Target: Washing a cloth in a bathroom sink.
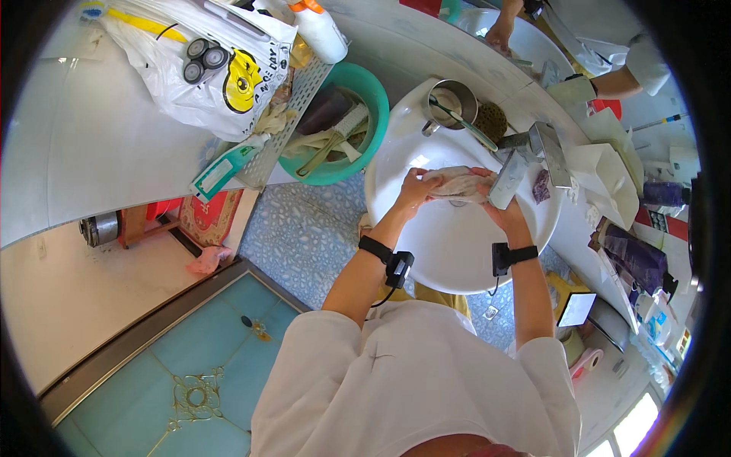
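A wet greyish-white cloth [455, 185] is stretched between my two hands above the white washbasin [449, 255]. My left hand [416, 190] grips its left end with the fingers closed. At the other end, my right hand [499, 207] is closed on the cloth under the metal faucet [505, 180], which hides part of the fingers. A steel mug [451, 95] stands on the basin's far rim with a green and white toothbrush [466, 123] lying across it. Beside the mug sits a round brown scrubber [490, 122].
Left of the washbasin is a green tub [383, 114] with brushes in it. A white plastic bag [175, 72], a shaver head [205, 61] and a toothpaste tube [227, 167] lie on the left counter. A white box [604, 177] stands right of the faucet.
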{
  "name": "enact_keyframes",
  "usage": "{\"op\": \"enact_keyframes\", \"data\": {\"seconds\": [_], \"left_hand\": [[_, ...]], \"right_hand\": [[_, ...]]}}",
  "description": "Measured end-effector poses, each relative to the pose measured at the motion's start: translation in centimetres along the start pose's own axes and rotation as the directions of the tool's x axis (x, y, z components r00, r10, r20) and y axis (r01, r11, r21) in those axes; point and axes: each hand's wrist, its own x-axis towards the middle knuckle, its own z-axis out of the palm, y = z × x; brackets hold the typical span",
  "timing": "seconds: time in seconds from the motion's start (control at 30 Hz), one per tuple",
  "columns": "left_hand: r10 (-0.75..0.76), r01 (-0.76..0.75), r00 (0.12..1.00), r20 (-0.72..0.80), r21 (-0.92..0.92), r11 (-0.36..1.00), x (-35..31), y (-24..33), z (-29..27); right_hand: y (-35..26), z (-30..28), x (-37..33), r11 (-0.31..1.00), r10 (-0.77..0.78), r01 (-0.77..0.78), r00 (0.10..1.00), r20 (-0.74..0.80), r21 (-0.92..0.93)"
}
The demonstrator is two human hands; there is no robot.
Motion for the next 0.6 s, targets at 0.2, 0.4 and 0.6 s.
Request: {"op": "enact_keyframes", "data": {"seconds": [0.2, 0.4, 0.6], "left_hand": [[-0.413, 0.436, 0.899, 0.146, -0.195, 0.879, -2.6, -0.8, 4.5], [-0.136, 0.301, 0.912, 0.388, -0.404, 0.864, -1.1, -3.9, 5.1], [-0.108, 0.206, 0.824, 0.557, -0.115, 0.972, -2.6, -2.9, 4.6]], "right_hand": [[1.4, 3.2, -3.6, 0.943, -0.268, 0.214, 0.944, -0.195, -0.256], [0.5, 0.7, -5.9, 0.938, -0.118, 0.089, 0.991, -0.067, -0.336], [1.4, -1.8, -3.5, 0.995, 0.029, -0.004, 0.970, -0.241, 0.103]]}}
